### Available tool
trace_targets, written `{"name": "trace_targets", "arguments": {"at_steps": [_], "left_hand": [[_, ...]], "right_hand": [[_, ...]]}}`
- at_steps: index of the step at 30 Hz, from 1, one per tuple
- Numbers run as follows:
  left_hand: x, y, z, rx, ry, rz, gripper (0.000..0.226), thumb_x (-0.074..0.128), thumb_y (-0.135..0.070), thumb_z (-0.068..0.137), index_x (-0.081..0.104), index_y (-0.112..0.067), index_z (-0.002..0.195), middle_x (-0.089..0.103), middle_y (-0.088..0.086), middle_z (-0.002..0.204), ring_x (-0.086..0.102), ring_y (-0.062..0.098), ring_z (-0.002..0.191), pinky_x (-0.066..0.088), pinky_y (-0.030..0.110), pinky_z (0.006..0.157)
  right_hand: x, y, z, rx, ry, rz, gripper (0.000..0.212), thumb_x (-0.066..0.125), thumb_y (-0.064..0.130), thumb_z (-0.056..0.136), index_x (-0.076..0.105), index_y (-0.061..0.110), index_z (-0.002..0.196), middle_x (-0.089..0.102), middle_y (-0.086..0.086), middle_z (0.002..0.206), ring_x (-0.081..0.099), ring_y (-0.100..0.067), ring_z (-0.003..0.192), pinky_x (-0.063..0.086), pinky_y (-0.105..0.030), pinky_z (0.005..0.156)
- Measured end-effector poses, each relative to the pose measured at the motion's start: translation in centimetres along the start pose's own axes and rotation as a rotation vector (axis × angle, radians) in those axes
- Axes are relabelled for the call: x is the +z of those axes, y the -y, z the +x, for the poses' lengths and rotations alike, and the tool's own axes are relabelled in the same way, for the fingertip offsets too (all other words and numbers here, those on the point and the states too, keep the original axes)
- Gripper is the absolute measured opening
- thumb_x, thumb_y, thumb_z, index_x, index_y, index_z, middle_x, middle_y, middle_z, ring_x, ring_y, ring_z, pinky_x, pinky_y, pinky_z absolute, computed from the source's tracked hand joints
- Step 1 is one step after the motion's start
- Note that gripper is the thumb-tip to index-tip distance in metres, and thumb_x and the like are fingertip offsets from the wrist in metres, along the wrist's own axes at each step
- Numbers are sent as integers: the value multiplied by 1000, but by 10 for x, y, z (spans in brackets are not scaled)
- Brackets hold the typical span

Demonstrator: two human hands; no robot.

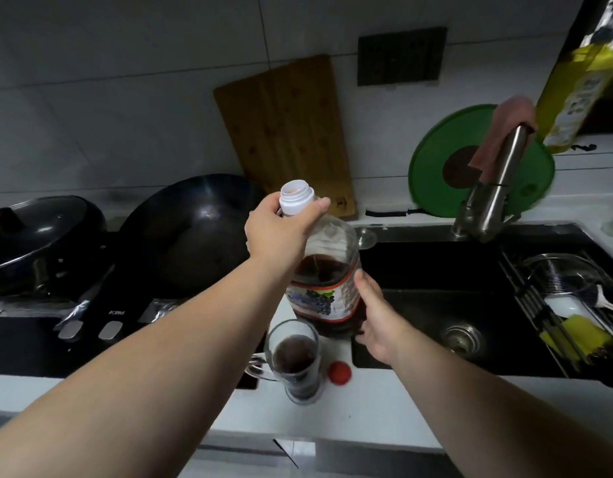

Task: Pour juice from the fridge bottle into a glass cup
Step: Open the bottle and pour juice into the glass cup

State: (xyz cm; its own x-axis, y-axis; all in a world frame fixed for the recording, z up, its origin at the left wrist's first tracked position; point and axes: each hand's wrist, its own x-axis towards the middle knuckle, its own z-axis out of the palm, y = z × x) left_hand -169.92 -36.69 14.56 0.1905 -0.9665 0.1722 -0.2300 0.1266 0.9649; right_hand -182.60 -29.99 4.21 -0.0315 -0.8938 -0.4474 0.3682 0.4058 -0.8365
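Your bottle (327,291) stands tall, uncapped mouth pointing up!
Your left hand (277,232) grips its neck, your right hand (377,322) clasps its lower side; the glass (294,360) sits just left of your right wrist.

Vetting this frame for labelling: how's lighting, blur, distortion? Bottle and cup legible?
Head view: dim, flat light, stove side nearly black, a small glare spot on the wok. Head view: strong wide-angle bending; oil bottle and faucet lean inward. Head view: right edge soft, green lid smeared; juice bottle, glass cup and red cap stay distinct.
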Motion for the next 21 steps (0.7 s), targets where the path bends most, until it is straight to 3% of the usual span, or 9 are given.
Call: {"name": "trace_targets", "arguments": {"at_steps": [2,3,6,10,13,14,16,19,21], "left_hand": [[-5,12,16,-3,6,9,54,80,-74,47,66,-43,89,72,-15,89,67,16,99,53,47,88],[-4,18,20,-2,10,18,57,79,-78,44,65,-46,89,71,-15,90,64,21,106,51,50,91],[-4,35,35,-19,12,18,62,76,-83,37,62,-49,87,71,-16,90,59,29,114,47,54,94],[-1,49,39,-61,-2,5,63,75,-83,35,58,-51,87,70,-15,90,58,28,115,47,53,95],[2,61,34,-81,5,43,61,76,-79,35,55,-53,85,68,-14,96,54,27,120,43,52,99],[3,63,32,-80,13,56,60,76,-78,35,55,-51,84,68,-13,97,53,28,122,42,53,100],[4,64,28,-63,23,80,59,75,-77,36,54,-45,80,67,-11,99,49,29,125,40,55,102],[2,58,27,-66,82,176,52,79,-67,50,46,-39,80,62,-4,115,27,30,138,27,57,109],[-2,57,26,-47,134,255,50,79,-62,60,43,-37,86,56,-6,126,11,28,144,18,57,112]], "right_hand": [[14,-7,20,29,-18,41,96,55,84,55,39,46,142,55,2,139,52,-26,124,44,-41,84],[17,-9,27,38,-7,55,96,51,90,55,44,44,139,59,1,136,55,-25,121,48,-43,85],[27,-18,54,46,-39,67,96,38,95,61,55,35,135,64,-2,130,56,-24,122,39,-49,107],[35,-23,72,9,-116,8,100,44,98,53,57,37,131,67,-1,124,60,-23,117,39,-48,107],[37,-16,76,8,-154,-25,64,31,70,93,64,23,122,70,-6,115,63,-21,101,48,-35,89],[34,-17,80,17,-184,-54,58,29,61,98,63,19,122,69,-8,115,63,-19,95,47,-33,80],[33,-17,83,15,-213,-118,58,28,60,99,61,18,123,66,-7,116,59,-16,88,43,-32,78],[32,-19,79,-7,-319,-296,83,23,82,80,54,29,136,58,-4,136,55,-22,117,41,-41,101],[25,-23,77,-118,-359,-566,82,15,78,81,40,35,146,43,-2,151,39,-27,138,28,-50,114]]}}
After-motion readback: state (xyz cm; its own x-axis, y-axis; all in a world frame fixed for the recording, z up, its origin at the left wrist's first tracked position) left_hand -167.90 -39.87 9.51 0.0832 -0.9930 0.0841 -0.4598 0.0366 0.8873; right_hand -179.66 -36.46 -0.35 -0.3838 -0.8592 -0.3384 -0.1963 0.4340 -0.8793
